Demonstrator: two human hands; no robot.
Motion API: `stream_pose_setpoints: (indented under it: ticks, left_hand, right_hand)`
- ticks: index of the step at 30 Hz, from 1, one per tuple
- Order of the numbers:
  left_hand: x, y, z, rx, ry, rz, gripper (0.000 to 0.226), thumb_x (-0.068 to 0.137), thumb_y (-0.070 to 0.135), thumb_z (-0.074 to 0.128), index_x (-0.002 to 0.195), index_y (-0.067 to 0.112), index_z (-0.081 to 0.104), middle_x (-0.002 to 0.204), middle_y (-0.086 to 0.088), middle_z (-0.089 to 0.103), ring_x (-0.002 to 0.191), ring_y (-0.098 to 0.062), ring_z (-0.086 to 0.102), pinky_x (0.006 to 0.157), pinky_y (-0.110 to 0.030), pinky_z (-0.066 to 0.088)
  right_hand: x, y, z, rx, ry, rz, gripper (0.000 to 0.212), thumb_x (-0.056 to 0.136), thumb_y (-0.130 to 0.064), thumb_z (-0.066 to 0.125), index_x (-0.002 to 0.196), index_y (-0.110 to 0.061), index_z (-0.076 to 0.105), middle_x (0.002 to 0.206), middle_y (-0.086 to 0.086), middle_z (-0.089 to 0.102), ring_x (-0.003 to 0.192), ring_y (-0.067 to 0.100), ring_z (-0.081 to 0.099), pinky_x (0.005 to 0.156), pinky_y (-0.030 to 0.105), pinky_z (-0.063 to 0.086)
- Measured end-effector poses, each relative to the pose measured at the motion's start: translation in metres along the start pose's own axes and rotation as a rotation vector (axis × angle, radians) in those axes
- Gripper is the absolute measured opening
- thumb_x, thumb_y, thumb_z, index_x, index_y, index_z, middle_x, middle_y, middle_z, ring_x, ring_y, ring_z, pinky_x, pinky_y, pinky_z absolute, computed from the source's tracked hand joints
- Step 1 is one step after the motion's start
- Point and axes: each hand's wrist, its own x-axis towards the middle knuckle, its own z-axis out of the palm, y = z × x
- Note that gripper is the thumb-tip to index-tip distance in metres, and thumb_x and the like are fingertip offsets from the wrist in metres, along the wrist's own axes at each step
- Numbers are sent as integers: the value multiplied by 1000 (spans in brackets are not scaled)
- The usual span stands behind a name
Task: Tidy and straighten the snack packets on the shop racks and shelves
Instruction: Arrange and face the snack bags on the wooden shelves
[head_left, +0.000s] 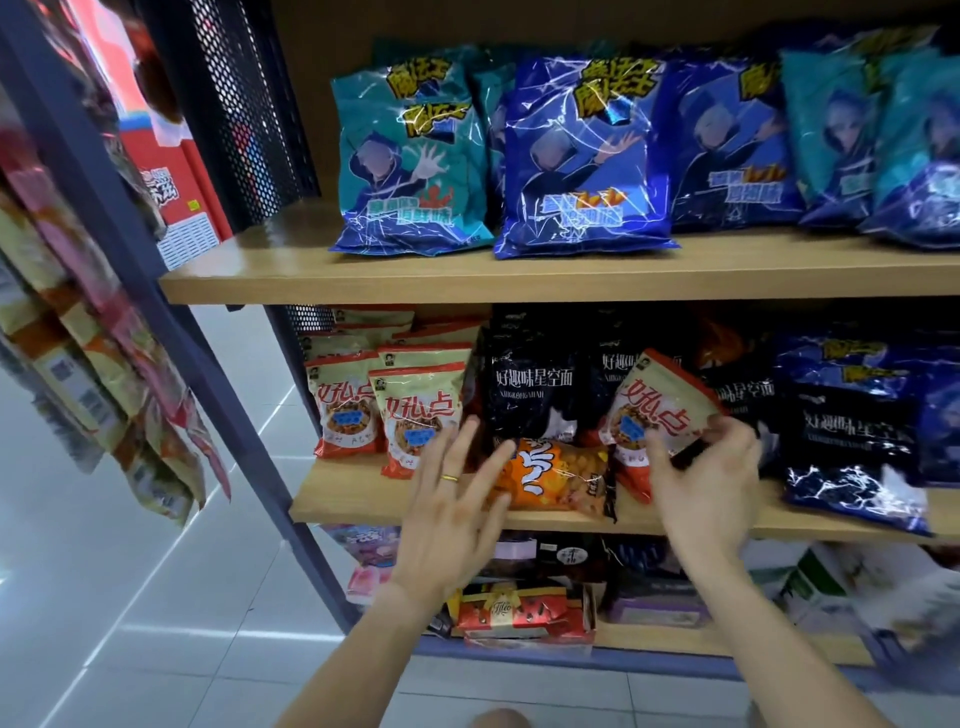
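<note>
Left hand (457, 493) nearest me, fingers spread wide, holding nothing, orange packet (556, 478) at its three o'clock, right hand (706, 483) pinching a tilted cream-and-red packet (660, 405).

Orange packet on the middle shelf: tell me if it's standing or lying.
Lying. The orange packet rests flat on the shelf, its lettering sideways, before upright black packets.

Two hands (457, 499), one orange packet (558, 480), perhaps six blue bags (584, 156).
</note>
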Motion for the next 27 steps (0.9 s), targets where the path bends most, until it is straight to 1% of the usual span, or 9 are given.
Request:
stream_pose_setpoints:
  ticks: [3, 7, 9, 11, 15, 18, 22, 24, 27]
  left_hand:
    - [1, 22, 15, -40, -147, 17, 53, 106, 54, 46, 155, 38, 39, 167, -2, 29, 155, -26, 22, 122, -50, 33]
    - [1, 32, 30, -63, -251, -26, 54, 106, 48, 44, 157, 35, 32, 166, -2, 29, 154, -26, 22, 119, -50, 37]
    - [1, 33, 32, -44, -245, -31, 54, 106, 45, 43, 158, 35, 30, 167, -2, 28, 155, -26, 20, 122, -50, 33]
    - [1, 35, 32, -24, -234, -22, 55, 107, 45, 40, 160, 35, 27, 169, -2, 25, 157, -26, 17, 124, -51, 27]
    - [-2, 41, 28, -60, -197, -37, 58, 108, 49, 37, 162, 38, 19, 173, 2, 9, 160, -21, 3, 128, -49, 17]
    - [-8, 46, 15, -182, -85, -100, 63, 108, 48, 44, 163, 35, 18, 173, 5, 10, 160, -16, 6, 126, -49, 24]
    - [-21, 42, -23, -469, 315, -407, 81, 93, 40, 76, 158, 26, 31, 169, 3, 21, 156, -14, 20, 120, -42, 36]
    - [-25, 22, -38, -420, 441, -493, 93, 82, 46, 85, 156, 21, 34, 168, -2, 21, 157, -15, 18, 118, -37, 34]
    - [-25, -19, -53, -288, 438, -599, 102, 76, 63, 79, 158, 27, 31, 165, -5, 24, 155, -19, 24, 115, -39, 39]
  right_hand:
    - [24, -4, 8, 16, -117, 273, 62, 85, -30, 81, 121, 4, 45, 118, 28, 61, 104, 46, 64, 77, 48, 53]
    - [48, 1, 18, 85, -160, 296, 42, 85, -18, 80, 113, 7, 60, 110, 27, 69, 103, 43, 67, 85, 47, 56]
    - [52, 3, 12, 151, -115, 207, 30, 86, -17, 78, 110, -1, 70, 103, 19, 74, 96, 35, 70, 84, 43, 58]
    - [49, -1, -2, 226, -20, 40, 25, 88, -16, 76, 111, -8, 71, 101, 12, 73, 84, 23, 69, 78, 39, 59]
    - [24, -29, -38, 354, 71, -304, 27, 90, -15, 76, 114, -10, 67, 104, 3, 64, 76, 8, 60, 69, 10, 49]
    - [0, -58, -47, 454, -22, -370, 29, 89, -17, 78, 115, -11, 68, 103, 0, 64, 80, 5, 62, 72, 13, 51]
    - [-36, -104, -21, 579, -264, -342, 27, 89, -20, 78, 114, -18, 68, 99, -5, 66, 84, 4, 65, 71, 12, 52]
    - [-53, -127, 8, 603, -396, -309, 24, 90, -20, 77, 112, -21, 68, 95, -7, 67, 84, 3, 64, 69, 9, 50]
    - [-77, -161, 60, 587, -553, -224, 21, 91, -22, 76, 110, -15, 71, 86, -13, 66, 76, -1, 63, 67, 7, 48]
